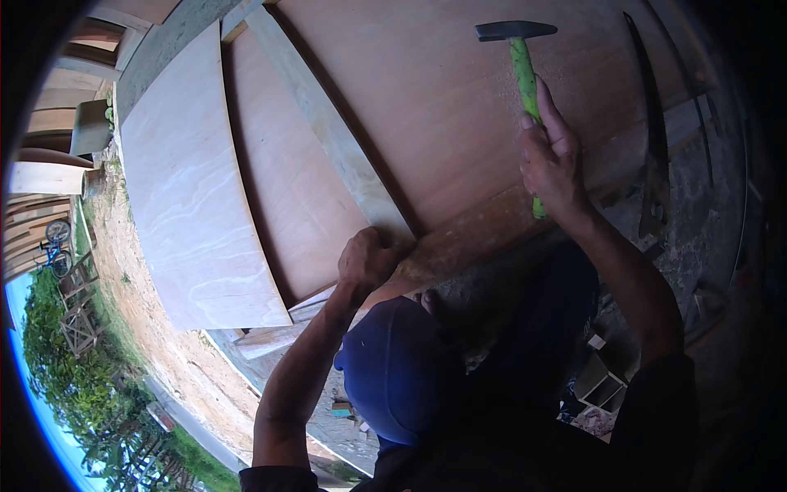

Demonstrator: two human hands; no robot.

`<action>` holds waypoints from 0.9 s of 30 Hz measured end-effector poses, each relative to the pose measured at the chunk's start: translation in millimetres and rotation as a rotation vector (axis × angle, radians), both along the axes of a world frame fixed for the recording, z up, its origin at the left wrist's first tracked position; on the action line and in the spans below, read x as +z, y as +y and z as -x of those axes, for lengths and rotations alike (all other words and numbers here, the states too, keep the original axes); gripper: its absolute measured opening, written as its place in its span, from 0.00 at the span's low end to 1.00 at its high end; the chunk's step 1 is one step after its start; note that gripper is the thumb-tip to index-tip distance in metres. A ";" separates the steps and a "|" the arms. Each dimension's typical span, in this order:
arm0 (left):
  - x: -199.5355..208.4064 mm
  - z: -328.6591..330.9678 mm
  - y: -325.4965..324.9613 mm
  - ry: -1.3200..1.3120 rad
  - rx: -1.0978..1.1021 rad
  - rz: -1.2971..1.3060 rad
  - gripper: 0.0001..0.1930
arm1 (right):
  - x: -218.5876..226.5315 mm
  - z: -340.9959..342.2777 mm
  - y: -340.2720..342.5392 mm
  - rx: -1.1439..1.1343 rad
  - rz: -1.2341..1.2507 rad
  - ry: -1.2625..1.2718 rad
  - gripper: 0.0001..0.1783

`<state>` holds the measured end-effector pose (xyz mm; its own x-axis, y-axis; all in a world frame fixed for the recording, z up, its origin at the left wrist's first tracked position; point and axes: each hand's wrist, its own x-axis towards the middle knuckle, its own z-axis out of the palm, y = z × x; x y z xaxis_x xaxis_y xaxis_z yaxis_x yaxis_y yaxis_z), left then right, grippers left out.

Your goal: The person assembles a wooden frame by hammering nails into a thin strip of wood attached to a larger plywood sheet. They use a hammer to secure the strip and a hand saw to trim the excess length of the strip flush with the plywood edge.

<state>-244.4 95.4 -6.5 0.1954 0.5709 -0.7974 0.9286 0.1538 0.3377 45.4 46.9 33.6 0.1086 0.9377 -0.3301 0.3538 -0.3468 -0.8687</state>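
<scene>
My right hand (551, 160) is closed round the bright green handle of a hammer (525, 70). The dark metal head points away from me, raised above a large sheet of plywood (459, 107). On the near end of a long wooden batten (324, 115), my left hand (367, 261) rests with its fingers curled in. Whatever those fingers may pinch is hidden. The batten runs across the plywood from the far side toward me. A paler plywood panel (193, 189) lies to the left of the left hand.
A handsaw (653, 156) with a dark blade lies to the right. Sawdust is scattered near the hammer. Rounded dark blue cloth (398, 369) bulges up below my left hand. A small wooden frame (601, 385) sits lower right. Outdoors at left are a blue bicycle (57, 244) and trees.
</scene>
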 end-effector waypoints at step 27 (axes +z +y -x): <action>5.4 -3.8 3.2 0.008 -0.015 0.057 0.25 | -13.0 3.5 -34.3 0.524 -0.051 -0.351 0.31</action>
<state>-240.7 98.6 -1.2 0.1969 0.5218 -0.8300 0.9337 0.1584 0.3211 41.9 12.7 20.6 -0.2754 0.9092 -0.3121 0.7321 -0.0120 -0.6811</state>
